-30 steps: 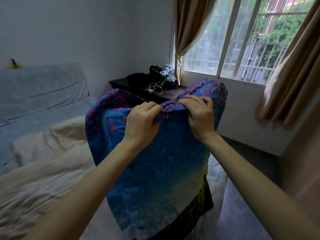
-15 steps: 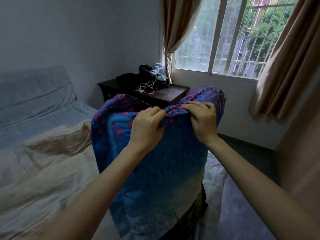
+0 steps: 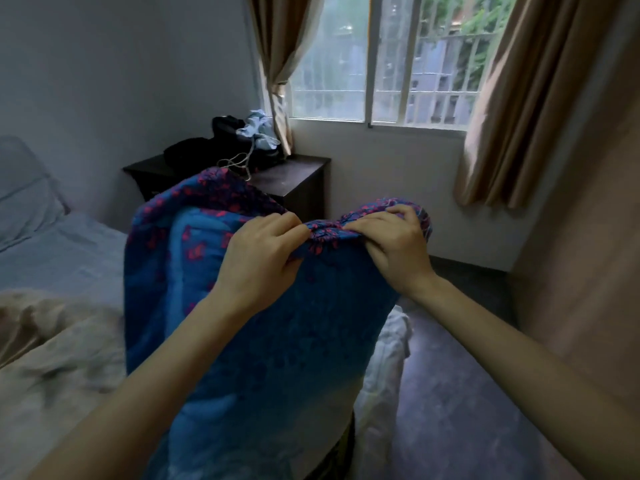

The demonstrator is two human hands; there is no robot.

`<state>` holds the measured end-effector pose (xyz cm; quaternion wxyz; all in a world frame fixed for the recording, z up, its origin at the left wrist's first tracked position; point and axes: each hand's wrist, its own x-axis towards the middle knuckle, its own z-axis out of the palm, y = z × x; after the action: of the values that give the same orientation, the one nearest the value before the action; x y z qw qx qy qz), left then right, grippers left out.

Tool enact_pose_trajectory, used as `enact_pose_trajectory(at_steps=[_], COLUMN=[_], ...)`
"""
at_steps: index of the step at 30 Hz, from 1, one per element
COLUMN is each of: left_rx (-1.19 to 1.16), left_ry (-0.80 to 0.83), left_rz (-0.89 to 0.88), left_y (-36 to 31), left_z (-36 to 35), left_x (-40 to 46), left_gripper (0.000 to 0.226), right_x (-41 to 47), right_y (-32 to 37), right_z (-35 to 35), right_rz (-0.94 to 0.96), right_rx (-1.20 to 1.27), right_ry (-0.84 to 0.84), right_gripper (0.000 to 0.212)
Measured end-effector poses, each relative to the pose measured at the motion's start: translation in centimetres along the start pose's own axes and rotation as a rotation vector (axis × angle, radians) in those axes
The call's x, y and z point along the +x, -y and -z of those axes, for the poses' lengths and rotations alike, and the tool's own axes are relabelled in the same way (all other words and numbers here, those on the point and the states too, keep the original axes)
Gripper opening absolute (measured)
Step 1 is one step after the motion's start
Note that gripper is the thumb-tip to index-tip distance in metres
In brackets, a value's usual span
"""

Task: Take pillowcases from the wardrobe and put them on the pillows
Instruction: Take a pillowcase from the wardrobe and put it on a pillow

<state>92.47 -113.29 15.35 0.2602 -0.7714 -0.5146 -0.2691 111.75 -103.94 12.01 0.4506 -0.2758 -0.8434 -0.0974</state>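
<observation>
A blue pillowcase (image 3: 263, 358) with pink flower print stands upright in front of me, bulging as if filled; its lower part fades to pale and dark green. My left hand (image 3: 258, 263) pinches the top edge near its middle. My right hand (image 3: 394, 245) grips the same edge a little to the right. Both hands bunch the fabric together at the top. What is inside the case is hidden.
A bed (image 3: 59, 258) with a blue sheet and a crumpled beige cover (image 3: 52, 362) lies at the left. A dark nightstand (image 3: 298, 181) with clothes and a white cable stands behind. A barred window (image 3: 381, 64), beige curtains and dark floor (image 3: 450, 393) are at the right.
The view has swung right and down, so the bed slid left. Both hands kept their hold on the top edge, and the case's left top corner now rises higher than the right.
</observation>
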Motion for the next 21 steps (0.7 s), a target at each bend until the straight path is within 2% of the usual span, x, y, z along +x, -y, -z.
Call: enact_pose_trajectory(at_steps=[4, 11, 15, 21], left_rx=[-0.022, -0.013, -0.016, -0.063], left_ry=[0.017, -0.016, -0.077, -0.169], left_rz=[-0.111, -0.231, -0.199, -0.061], left_y=[-1.1, -0.5, 0.7, 2.9], left_z=[-4.4, -11.2, -14.3, -19.4], left_x=[7.2, 15.5, 18.2, 18.6], left_gripper=[0.025, 0.016, 0.018, 0.024], right_x=[0.5, 2.5, 4.5, 7.3], right_y=[-7.4, -16.7, -19.8, -22.4], right_z=[1.4, 0.7, 0.0, -2.4], right_rz=[-0.054, -0.103, -0.123, -0.07], right_rx=[-0.032, -0.032, -0.049, -0.085], right_ry=[-0.001, -0.029, -0.059, -0.048], right_gripper=[0.029, 0.028, 0.027, 0.025])
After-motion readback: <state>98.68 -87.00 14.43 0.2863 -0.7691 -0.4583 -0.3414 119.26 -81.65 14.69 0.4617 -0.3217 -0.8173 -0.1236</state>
